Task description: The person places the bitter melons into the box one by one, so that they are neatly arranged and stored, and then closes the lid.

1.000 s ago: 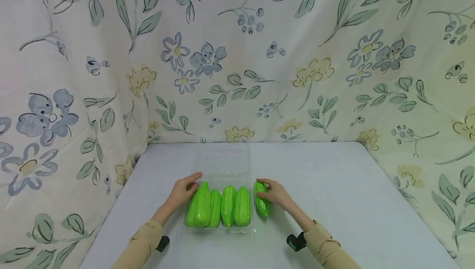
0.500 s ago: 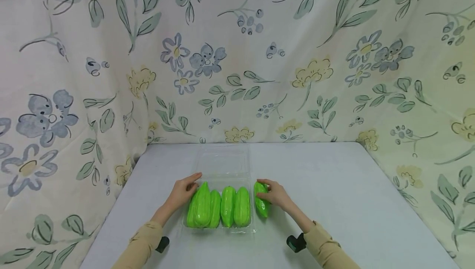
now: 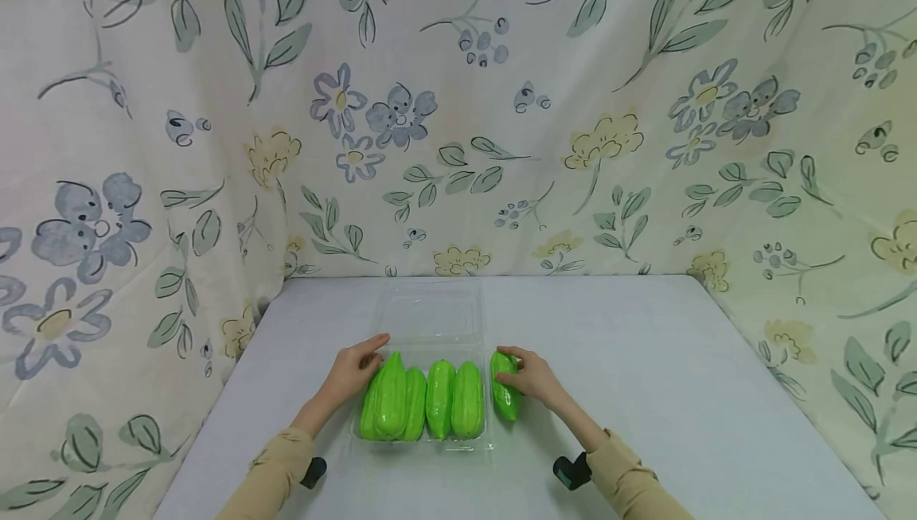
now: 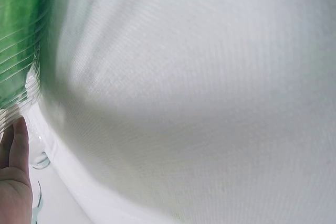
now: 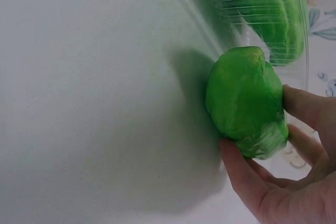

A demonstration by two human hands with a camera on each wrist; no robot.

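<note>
A clear plastic clamshell box (image 3: 473, 444) lies on the table with its lid (image 3: 430, 311) folded back. Several glossy green, ridged, gourd-like vegetables (image 3: 440, 399) lie side by side in it, one on top of others at the left. My left hand (image 3: 354, 369) rests at the box's far left corner; in the left wrist view its extended fingers (image 4: 20, 142) touch the clear wall. Just right of the box, my right hand (image 3: 533, 375) grips another green gourd-like vegetable (image 3: 505, 402) between thumb and fingers. The right wrist view shows this vegetable (image 5: 244, 100) end-on, with wrinkled clear film on it.
A white-covered table (image 3: 645, 361) spreads around the box. Behind and beside it hangs a floral curtain (image 3: 458, 122). A dark wrist device (image 3: 573, 470) sits by the right sleeve, and a similar dark device (image 3: 314, 472) by the left.
</note>
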